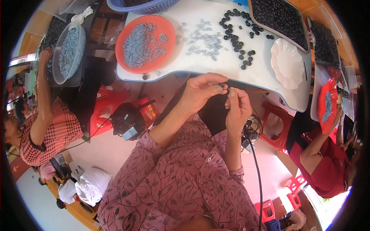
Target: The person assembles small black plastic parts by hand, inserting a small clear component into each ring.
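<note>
My left hand [202,91] is closed in a pinch, with a small black round piece [222,85] between thumb and fingertips. Just beside it, my right hand [237,107] has its thumb and fingers pressed together; whatever is in them is too small to name. Both hands are raised in front of the white table's [173,66] near edge. On that table lie loose black round pieces [238,44], some looking like little wheels, and a scatter of small transparent pieces [206,40]. An orange-red plate [168,57] at the left bears a heap of similar transparent pieces [137,46].
A tray of black pieces [279,19] and a white scalloped dish [287,63] stand at the right, a blue basket [144,7] at the back. Co-workers sit left [54,119] and right [322,161]. A black cable [259,173] hangs beside my right arm; red stools [275,125] stand nearby.
</note>
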Action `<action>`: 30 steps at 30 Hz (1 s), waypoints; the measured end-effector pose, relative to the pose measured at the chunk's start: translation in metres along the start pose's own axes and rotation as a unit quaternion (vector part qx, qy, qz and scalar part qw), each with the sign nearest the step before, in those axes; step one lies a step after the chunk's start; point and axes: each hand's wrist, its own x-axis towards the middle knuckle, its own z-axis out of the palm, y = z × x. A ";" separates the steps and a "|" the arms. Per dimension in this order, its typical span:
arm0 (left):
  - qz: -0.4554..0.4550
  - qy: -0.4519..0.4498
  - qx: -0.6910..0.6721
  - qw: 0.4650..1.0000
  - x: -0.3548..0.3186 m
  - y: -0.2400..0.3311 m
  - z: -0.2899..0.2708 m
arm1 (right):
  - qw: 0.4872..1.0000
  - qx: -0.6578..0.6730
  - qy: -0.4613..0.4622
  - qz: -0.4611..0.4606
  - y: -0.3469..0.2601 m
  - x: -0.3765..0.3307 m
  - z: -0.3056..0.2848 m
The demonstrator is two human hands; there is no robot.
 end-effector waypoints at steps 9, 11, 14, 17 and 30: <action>0.005 0.001 0.045 0.999 -0.004 -0.005 -0.010 | 1.000 0.004 -0.011 -0.022 -0.005 -0.003 0.002; -0.003 0.013 -0.017 1.000 -0.005 -0.007 -0.011 | 0.999 -0.001 -0.012 -0.033 -0.009 -0.004 0.005; -0.014 0.007 -0.040 0.999 -0.008 -0.009 -0.015 | 0.999 0.006 -0.018 -0.048 -0.011 -0.006 0.009; -0.017 0.001 -0.049 0.999 -0.009 -0.010 -0.012 | 0.998 -0.009 -0.013 -0.068 -0.011 -0.007 0.010; -0.043 0.001 -0.066 0.997 -0.013 -0.010 0.000 | 0.995 -0.029 -0.014 -0.091 -0.012 -0.011 0.007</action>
